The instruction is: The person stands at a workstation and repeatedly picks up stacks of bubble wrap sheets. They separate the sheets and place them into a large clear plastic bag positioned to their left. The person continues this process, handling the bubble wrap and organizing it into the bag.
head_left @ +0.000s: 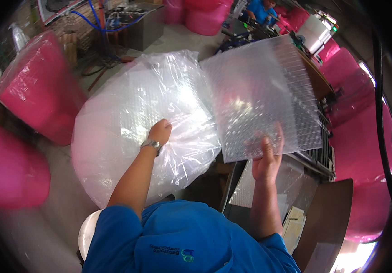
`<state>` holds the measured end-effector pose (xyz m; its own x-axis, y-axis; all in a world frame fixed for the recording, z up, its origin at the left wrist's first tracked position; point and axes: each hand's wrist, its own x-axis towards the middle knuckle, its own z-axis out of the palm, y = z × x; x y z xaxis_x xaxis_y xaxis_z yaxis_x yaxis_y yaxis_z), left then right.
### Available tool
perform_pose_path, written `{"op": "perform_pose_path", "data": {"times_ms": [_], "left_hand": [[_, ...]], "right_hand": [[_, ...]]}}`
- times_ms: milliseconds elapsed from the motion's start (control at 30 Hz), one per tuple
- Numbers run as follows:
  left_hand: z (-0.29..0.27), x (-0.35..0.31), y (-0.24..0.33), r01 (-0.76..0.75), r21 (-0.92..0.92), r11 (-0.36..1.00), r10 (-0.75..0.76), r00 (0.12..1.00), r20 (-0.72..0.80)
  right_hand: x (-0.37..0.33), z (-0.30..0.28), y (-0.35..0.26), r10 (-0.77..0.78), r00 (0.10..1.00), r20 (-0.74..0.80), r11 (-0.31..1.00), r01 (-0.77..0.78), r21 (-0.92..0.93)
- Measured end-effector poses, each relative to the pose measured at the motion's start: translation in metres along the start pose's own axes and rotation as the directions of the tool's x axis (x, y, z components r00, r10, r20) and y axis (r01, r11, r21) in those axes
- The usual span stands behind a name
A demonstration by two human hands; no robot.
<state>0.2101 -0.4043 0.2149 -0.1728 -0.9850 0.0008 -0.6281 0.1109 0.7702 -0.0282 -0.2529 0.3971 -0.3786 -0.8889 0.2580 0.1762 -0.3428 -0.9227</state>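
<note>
My left hand, with a metal watch at the wrist, is closed on the gathered plastic of a large clear bag. The bag is bulky and whitish, and its film wrinkles outward from my fist. My right hand holds a bubble wrap sheet by its near edge, thumb on top and fingers showing faintly through from beneath. The sheet looks like two overlapping layers and spreads away from me, right beside the bag.
Pink wrapped rolls stand at the left, with more pink rolls along the right. A co-worker in blue is at the far side near machinery. A brown board curves up at the near right. Blue hoses hang by a grey cabinet.
</note>
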Motion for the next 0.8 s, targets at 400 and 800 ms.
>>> {"op": "perform_pose_path", "data": {"times_ms": [400, 800], "left_hand": [[-0.123, -0.082, 0.100, -0.322, -0.882, 0.344, -0.176, 0.901, -0.397], [-0.129, -0.099, 0.102, -0.307, -0.780, 0.544, -0.277, 0.812, -0.513]], "right_hand": [[0.019, 0.035, 0.079, 0.508, 0.796, 0.329, 0.852, -0.520, -0.056], [0.010, -0.006, 0.070, 0.536, 0.738, 0.409, 0.821, -0.569, -0.049]]}}
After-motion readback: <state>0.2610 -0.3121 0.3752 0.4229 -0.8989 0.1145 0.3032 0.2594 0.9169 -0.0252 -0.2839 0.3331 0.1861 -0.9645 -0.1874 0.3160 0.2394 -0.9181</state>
